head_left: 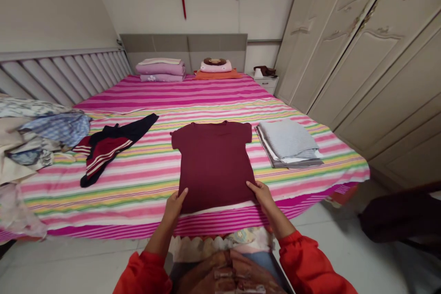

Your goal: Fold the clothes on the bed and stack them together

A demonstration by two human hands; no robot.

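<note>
A maroon short-sleeved shirt [214,165] lies spread flat on the striped bed [138,193], its neckline facing the headboard. My left hand [175,203] pinches the shirt's lower left corner, thumb on top. At the lower right corner, my right hand [261,193] grips the hem the same way, with its fingers partly under the fabric. Right of the shirt is a stack of folded grey and white clothes [287,142]. A dark navy and red garment with white stripes [113,147] lies crumpled to the left.
Loose clothes [41,133] are heaped at the bed's left edge. Folded purple bedding [161,69] and an orange cloth [218,75] with a pillow rest near the headboard [155,43]. A nightstand [268,83] and wardrobe [351,50] stand right; a dark object [396,216] is lower right.
</note>
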